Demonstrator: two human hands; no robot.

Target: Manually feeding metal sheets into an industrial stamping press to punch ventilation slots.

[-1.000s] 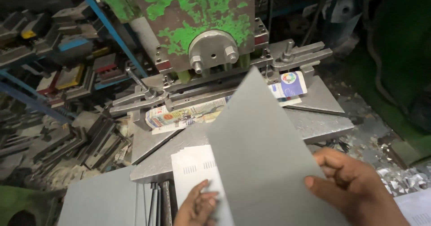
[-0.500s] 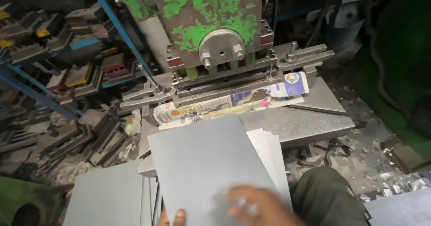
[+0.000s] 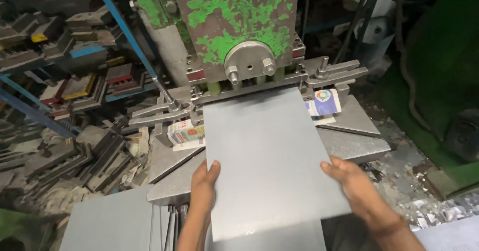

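Head view — both hands (image 3: 204, 191) (image 3: 352, 186) apparently gripping grey sheet (image 3: 264, 151).

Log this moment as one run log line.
left hand: grips grey sheet left edge | right hand: grips right edge | sheet: flat on press bed, far edge under green press

Metalworking workshop: worn green press machine (image 3: 239, 26), blue steel racks (image 3: 45, 56) stacked with dies, metal scrap (image 3: 439, 211) on floor
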